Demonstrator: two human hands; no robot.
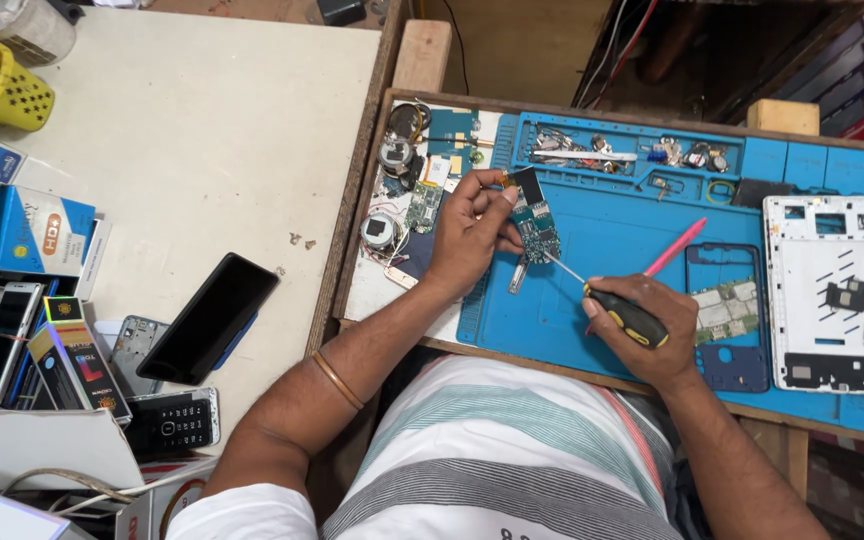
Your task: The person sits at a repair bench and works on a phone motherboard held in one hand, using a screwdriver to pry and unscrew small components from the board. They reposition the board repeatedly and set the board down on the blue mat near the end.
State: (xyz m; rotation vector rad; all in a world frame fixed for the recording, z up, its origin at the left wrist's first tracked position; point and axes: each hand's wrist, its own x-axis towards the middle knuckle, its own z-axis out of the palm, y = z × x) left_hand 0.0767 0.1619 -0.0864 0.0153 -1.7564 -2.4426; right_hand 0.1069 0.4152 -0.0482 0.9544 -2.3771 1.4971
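Observation:
My left hand pinches a small green-blue phone circuit board and holds it tilted above the blue work mat. In my right hand is a black-and-yellow-handled screwdriver, gripped by the handle. Its thin metal tip touches the board's lower edge. A pink plastic pry stick lies on the mat just beyond my right hand.
On the mat's right lie a dark blue phone frame holding a green board and a white phone housing. Loose parts fill the mat's top trays and left edge. The white table at left carries a black phone, boxes and a yellow basket.

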